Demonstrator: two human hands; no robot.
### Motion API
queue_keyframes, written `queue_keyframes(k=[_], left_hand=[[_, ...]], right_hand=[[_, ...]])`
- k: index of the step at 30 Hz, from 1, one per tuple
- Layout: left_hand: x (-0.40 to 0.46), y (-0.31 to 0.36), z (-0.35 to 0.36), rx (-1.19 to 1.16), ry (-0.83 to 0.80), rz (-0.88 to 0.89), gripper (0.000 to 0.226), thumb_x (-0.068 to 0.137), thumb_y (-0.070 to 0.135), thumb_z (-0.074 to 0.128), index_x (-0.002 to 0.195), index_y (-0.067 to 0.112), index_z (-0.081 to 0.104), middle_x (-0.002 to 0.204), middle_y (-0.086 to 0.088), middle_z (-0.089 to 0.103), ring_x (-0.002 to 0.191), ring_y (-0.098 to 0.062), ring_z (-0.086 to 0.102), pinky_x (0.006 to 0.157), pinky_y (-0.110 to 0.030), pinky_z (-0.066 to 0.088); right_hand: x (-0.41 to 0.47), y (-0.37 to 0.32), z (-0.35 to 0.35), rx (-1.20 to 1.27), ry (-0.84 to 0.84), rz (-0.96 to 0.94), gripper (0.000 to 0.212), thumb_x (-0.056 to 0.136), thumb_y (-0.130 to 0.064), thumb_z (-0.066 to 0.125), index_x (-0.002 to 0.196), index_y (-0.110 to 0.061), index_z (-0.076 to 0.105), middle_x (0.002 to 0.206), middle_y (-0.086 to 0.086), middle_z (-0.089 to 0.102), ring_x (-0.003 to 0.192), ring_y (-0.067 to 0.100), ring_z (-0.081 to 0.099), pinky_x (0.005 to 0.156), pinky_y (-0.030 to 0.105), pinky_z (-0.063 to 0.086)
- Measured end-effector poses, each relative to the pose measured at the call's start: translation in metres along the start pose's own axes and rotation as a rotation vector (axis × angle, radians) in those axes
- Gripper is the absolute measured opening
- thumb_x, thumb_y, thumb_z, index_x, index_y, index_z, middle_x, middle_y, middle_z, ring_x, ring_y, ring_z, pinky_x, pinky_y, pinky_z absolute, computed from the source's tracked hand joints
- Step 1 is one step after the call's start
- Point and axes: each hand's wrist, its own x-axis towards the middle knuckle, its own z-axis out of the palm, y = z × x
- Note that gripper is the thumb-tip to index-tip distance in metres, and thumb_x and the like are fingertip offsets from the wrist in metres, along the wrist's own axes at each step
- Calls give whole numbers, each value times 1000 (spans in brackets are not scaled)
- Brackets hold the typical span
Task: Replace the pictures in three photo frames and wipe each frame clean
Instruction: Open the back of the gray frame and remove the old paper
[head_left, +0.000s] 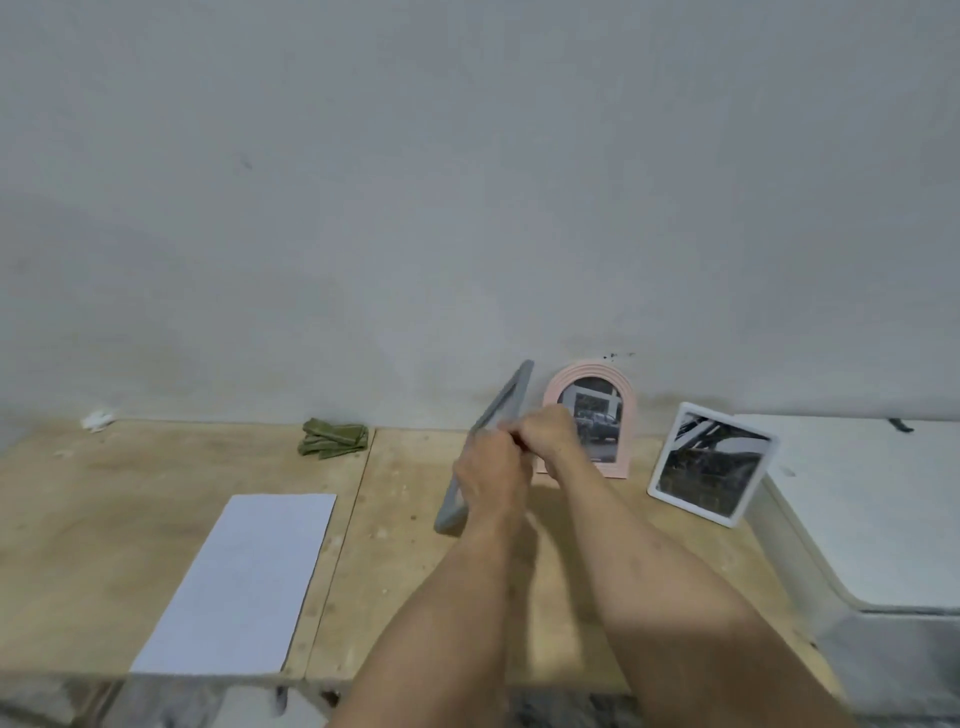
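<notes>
step: opening the grey photo frame (496, 415) held on edge above the wooden table (415, 519) | left hand (485, 475) grips its side | right hand (545, 431) pinches at its back, likely a tab | next: free backing, swap picture | white sheet (244, 582), green cloth (332, 437) wait at left

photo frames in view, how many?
3. Grey frame held edge-on in both hands, left hand and right hand; pink arched frame behind them at the wall; white frame standing to its right.
</notes>
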Motion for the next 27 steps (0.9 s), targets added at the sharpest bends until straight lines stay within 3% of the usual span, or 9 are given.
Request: queue_keyframes(k=[2,4,7,11,14,16,19,21,27], left_hand=[[4,-18,-16,20,52,-46,24,96,15,50,108,8,69,113,-11,69,106,-32,66,81,-36,50],[10,-42,-30,-69,71,-141,20,92,11,53,100,8,71,105,-13,71,100,-34,68,75,-35,50],[20,-80,-42,-345,69,-301,19,87,15,58,82,6,73,91,-17,73,88,-37,68,66,-31,45],[22,-128,-40,-661,80,-497,27,84,14,65,58,8,61,77,-14,64,77,-31,60,69,-33,47],[19,-167,-20,-840,13,-649,17,83,13,70,71,2,64,85,-15,65,79,-28,59,65,-33,47],[17,-193,2,-922,-48,-728,16,82,13,72,85,-3,70,93,-18,71,87,-32,67,76,-42,56],[5,-225,36,-936,-145,-824,18,84,14,71,77,-2,68,78,-17,70,79,-33,69,75,-42,54],[-8,-238,53,-906,-216,-847,30,89,16,67,62,6,59,60,-12,60,61,-27,57,64,-37,43],[-33,-267,107,-711,-373,-799,28,89,24,65,64,10,66,86,-17,70,81,-30,62,77,-40,52]], right_hand=[[-5,-7,-1,33,-139,-27,16,75,-19,76,79,-5,69,73,10,66,63,21,60,62,38,49],[-8,0,-8,-21,-232,13,27,83,-33,69,98,-11,68,96,10,69,75,19,60,63,28,42],[-6,32,-21,-19,-150,114,40,90,-28,62,121,-3,60,119,10,60,100,27,58,70,29,43],[-29,76,-27,21,-39,265,46,99,-23,46,133,8,46,137,11,48,129,35,44,103,37,37],[-27,110,-16,91,-76,346,36,98,-18,49,121,9,57,108,19,62,87,32,63,70,33,51],[-12,137,-6,133,-57,399,28,92,-13,55,105,9,66,90,20,67,66,27,62,55,28,49],[13,185,3,49,19,427,21,87,-9,54,70,-5,64,91,24,68,72,29,60,64,36,47],[8,207,9,-14,34,467,21,89,-13,54,69,-13,60,88,15,67,78,28,62,76,40,55],[-13,258,27,-138,89,568,22,90,-13,55,79,3,65,87,23,68,84,39,66,77,51,56]])
